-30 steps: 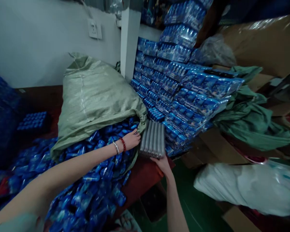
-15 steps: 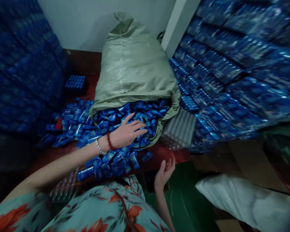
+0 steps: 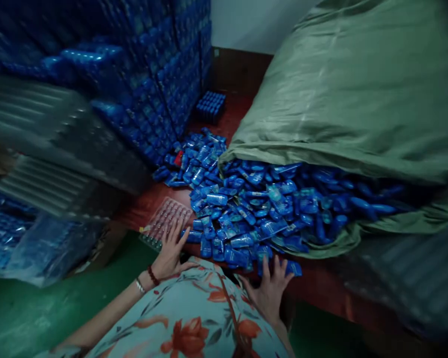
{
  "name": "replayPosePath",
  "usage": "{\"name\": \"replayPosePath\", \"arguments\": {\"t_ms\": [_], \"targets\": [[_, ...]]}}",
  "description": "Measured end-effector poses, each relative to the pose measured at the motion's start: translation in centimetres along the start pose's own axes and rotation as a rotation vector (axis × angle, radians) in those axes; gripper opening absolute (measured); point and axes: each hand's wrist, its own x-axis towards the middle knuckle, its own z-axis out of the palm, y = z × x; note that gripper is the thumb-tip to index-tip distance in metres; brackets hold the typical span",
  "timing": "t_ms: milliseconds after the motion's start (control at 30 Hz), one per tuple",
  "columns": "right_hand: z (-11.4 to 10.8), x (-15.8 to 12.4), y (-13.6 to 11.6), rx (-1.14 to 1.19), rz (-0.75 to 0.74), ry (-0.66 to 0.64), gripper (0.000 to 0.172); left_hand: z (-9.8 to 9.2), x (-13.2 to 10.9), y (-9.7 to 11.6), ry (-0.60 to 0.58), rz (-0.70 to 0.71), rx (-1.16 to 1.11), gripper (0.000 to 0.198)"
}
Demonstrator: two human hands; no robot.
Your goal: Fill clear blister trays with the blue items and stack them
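My left hand [image 3: 171,251], fingers spread, rests over the near edge of a clear plastic tray [image 3: 166,221] with rows of small round hollows. My right hand [image 3: 268,293] is spread at the table's front edge, its fingertips touching or just over small blue packets [image 3: 235,258]. Neither hand grips anything. The pile of shiny blue packets spreads across the red tabletop [image 3: 142,209] from the mouth of a big green woven sack [image 3: 343,114]. A small red item [image 3: 178,158] lies among the packets at the pile's far left.
Tall stacks of wrapped blue packs [image 3: 134,64] rise at the left. Stacked clear trays [image 3: 56,184] stand in front of them, and more clear trays [image 3: 406,268] are at the right. One blue block of packs [image 3: 210,106] sits farther back. Green floor [image 3: 78,303] shows below.
My view has swung left. My left hand has left the packets at the sack's mouth and come to the clear tray. My right hand has moved onto the packets at the near edge.
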Motion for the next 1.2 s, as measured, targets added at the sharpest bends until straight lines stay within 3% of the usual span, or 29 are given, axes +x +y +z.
{"name": "replayPosePath", "arguments": {"t_ms": [167,267,400,633,900,1033,1200], "targets": [[0.6,1.7,-0.9,-0.036,-0.145,-0.069,0.082,1.7,2.9,0.9,-0.080,0.093,0.007,0.103],[1.3,2.6,-1.9,-0.039,-0.190,-0.084,0.083,2.2,4.5,1.0,-0.056,0.133,0.033,0.098],[1.9,3.4,-2.7,-0.031,-0.232,-0.089,0.088,2.4,5.9,0.1,0.003,0.139,0.064,0.094],[2.4,4.7,-3.4,-0.012,-0.235,-0.122,0.086,2.2,8.0,-1.2,-0.001,0.170,0.046,0.092],[3.7,7.6,-7.0,-0.015,-0.210,-0.203,0.076,1.7,10.6,-3.5,-0.011,0.083,0.049,0.087],[4.0,8.4,-8.1,-0.027,-0.213,-0.164,0.074,0.5,11.0,-3.8,-0.059,0.062,0.062,0.085],[3.5,7.2,-7.8,0.019,-0.236,-0.084,0.071,-1.1,9.1,-2.4,-0.133,-0.042,0.104,0.097]]}}
